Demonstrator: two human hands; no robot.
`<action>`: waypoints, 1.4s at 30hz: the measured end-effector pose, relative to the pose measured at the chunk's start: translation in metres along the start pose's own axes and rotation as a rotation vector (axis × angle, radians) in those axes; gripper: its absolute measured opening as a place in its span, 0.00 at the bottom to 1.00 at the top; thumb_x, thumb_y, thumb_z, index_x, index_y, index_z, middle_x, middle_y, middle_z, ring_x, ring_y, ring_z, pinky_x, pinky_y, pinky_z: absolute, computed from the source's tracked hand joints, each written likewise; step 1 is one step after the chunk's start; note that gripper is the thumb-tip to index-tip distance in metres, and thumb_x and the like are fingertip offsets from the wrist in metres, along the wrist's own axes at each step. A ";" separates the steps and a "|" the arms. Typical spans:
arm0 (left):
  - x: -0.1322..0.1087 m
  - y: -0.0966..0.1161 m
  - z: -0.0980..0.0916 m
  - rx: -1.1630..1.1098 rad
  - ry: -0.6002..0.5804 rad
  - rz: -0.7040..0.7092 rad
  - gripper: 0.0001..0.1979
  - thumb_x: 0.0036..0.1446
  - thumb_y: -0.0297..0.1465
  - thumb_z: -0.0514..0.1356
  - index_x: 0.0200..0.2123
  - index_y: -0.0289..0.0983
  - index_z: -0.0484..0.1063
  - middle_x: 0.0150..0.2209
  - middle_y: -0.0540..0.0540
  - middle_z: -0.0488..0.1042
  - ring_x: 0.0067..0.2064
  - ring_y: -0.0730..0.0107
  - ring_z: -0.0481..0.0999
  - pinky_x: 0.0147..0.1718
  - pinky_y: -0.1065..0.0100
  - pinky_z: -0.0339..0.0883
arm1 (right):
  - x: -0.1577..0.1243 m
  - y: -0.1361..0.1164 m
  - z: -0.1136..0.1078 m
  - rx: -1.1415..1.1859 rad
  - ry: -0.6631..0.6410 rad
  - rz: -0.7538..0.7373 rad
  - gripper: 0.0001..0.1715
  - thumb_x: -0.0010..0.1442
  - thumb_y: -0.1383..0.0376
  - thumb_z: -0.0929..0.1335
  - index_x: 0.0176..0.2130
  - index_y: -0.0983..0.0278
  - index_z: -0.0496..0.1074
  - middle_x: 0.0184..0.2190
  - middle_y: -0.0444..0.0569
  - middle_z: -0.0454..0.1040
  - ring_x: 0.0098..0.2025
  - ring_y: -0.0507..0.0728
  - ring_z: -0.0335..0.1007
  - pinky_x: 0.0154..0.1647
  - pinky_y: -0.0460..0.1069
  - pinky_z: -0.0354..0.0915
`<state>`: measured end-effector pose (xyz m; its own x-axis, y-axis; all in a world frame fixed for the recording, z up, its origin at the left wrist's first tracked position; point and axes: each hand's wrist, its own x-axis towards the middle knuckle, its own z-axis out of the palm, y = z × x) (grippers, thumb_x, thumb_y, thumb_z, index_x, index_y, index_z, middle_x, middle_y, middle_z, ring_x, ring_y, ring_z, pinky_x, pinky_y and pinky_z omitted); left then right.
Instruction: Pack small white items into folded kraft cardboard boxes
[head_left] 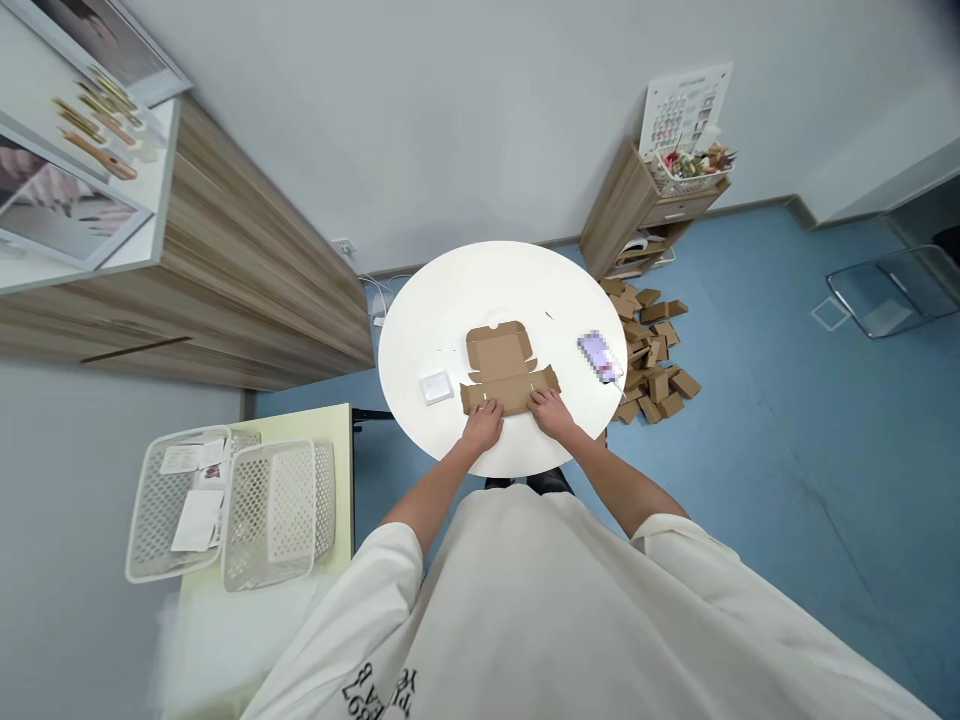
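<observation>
An unfolded brown cardboard box [501,356] lies on the round white table [480,285], its lid flap pointing away from me and its side flaps spread. My left hand [484,424] grips the near edge of the cardboard at the left, fingers bent over it. At the right of that same edge, my right hand [551,413] has its fingers curled on the cardboard. My thumbs are partly hidden. Left of the cardboard rests a small clear-and-white flat case [436,388]. A purple, pixelated phone-like object [598,356] lies to the right.
Many folded brown boxes [656,375] are piled on the blue floor beside the table. White perforated baskets [268,520] stand on a pale side table at left. A wooden cabinet [255,220] rises behind it. A small wooden shelf [637,210] stands against the wall.
</observation>
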<state>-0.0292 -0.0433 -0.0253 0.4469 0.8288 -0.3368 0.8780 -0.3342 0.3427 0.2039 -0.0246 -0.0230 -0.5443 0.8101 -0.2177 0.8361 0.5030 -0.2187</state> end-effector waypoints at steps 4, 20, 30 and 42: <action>0.005 -0.003 0.008 -0.015 -0.069 -0.021 0.22 0.64 0.28 0.53 0.61 0.38 0.61 0.67 0.37 0.58 0.69 0.55 0.55 0.64 0.53 0.50 | 0.008 0.009 0.010 -0.008 -0.060 -0.038 0.21 0.64 0.72 0.60 0.48 0.66 0.79 0.52 0.60 0.73 0.60 0.65 0.56 0.63 0.60 0.47; 0.061 0.005 -0.009 -0.151 -0.132 -0.191 0.32 0.60 0.35 0.60 0.65 0.40 0.54 0.72 0.35 0.46 0.62 0.47 0.67 0.58 0.52 0.60 | 0.048 0.036 -0.028 0.175 -0.208 0.029 0.20 0.70 0.60 0.61 0.52 0.64 0.76 0.50 0.56 0.75 0.56 0.64 0.64 0.61 0.58 0.52; 0.066 0.005 -0.022 -0.179 -0.166 -0.233 0.45 0.56 0.33 0.66 0.71 0.47 0.46 0.74 0.40 0.21 0.54 0.48 0.74 0.48 0.53 0.71 | 0.119 0.061 -0.036 0.505 -0.123 0.485 0.27 0.64 0.59 0.64 0.61 0.58 0.70 0.65 0.52 0.64 0.63 0.64 0.62 0.61 0.56 0.60; 0.062 0.011 -0.034 -0.166 -0.169 -0.252 0.39 0.57 0.34 0.66 0.68 0.47 0.51 0.74 0.40 0.25 0.53 0.50 0.75 0.45 0.54 0.73 | 0.097 0.058 -0.052 0.533 0.014 0.484 0.20 0.69 0.62 0.58 0.48 0.60 0.76 0.48 0.49 0.77 0.50 0.58 0.70 0.51 0.50 0.62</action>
<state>0.0028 0.0199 -0.0127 0.2536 0.7852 -0.5649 0.9309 -0.0394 0.3631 0.2031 0.0986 -0.0068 -0.1175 0.9104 -0.3966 0.8347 -0.1258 -0.5361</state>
